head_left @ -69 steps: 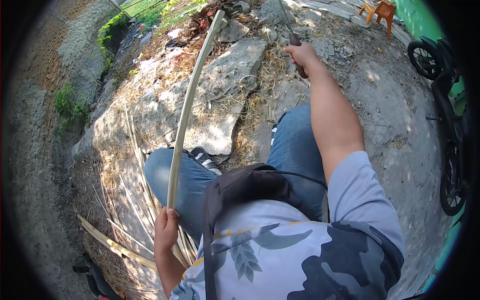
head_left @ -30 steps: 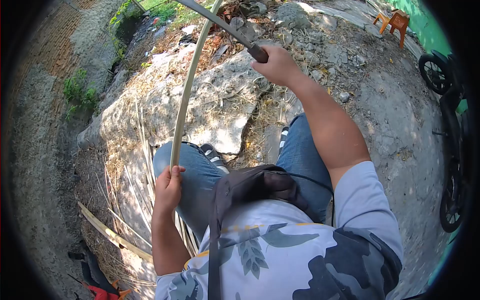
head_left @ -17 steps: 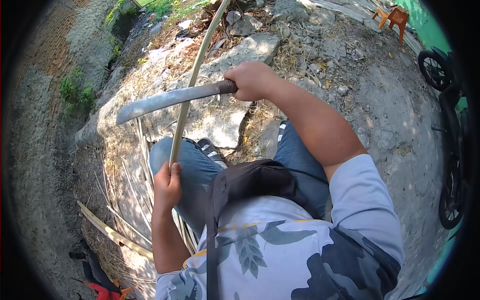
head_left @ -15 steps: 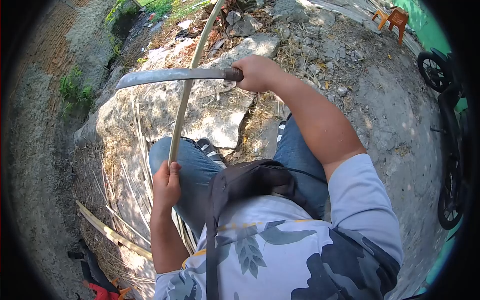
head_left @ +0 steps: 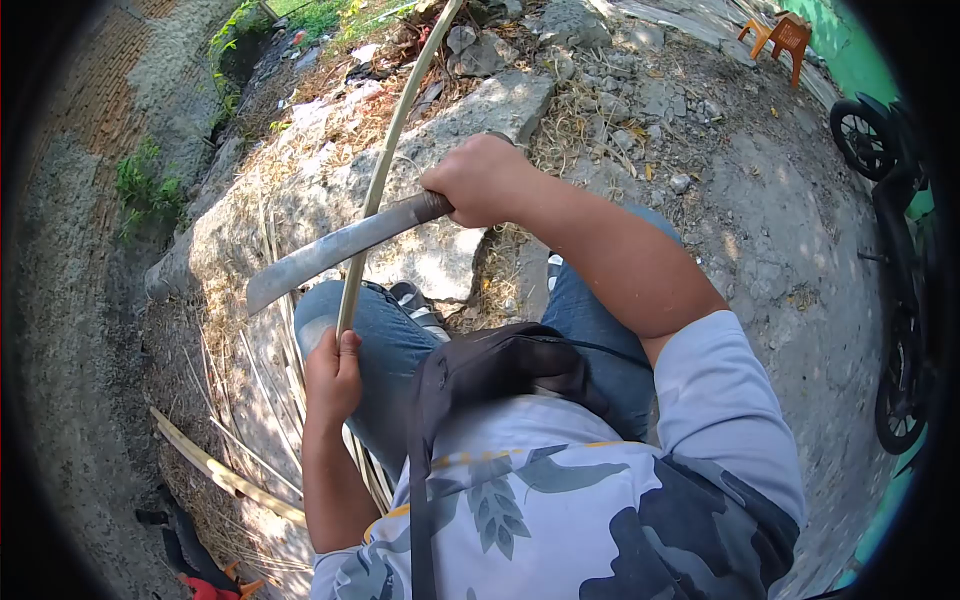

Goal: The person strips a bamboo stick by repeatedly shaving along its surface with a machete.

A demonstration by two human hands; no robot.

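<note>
My left hand (head_left: pixel 332 376), thumb on top, is closed around the lower end of a long, pale bamboo strip (head_left: pixel 386 150) beside my left knee. The strip rises away from me and runs past the top edge of the view. In my right hand (head_left: pixel 480 180) is the dark handle of a machete (head_left: pixel 335 250). Its broad grey blade points left and down and crosses over the strip a little above my left hand. Whether the edge touches the strip I cannot tell.
Several thin strips (head_left: pixel 262 375) and a split bamboo piece (head_left: pixel 215 470) lie on the ground at left. A broken concrete slab (head_left: pixel 440 265) is in front of my feet. An orange chair (head_left: pixel 785 40) and a motorcycle (head_left: pixel 895 250) stand at right. Another person's red garment (head_left: pixel 205 588) shows lower left.
My right hand has drawn the machete down and toward me along the strip, and the blade now slants lower at its tip. My left hand has hardly moved.
</note>
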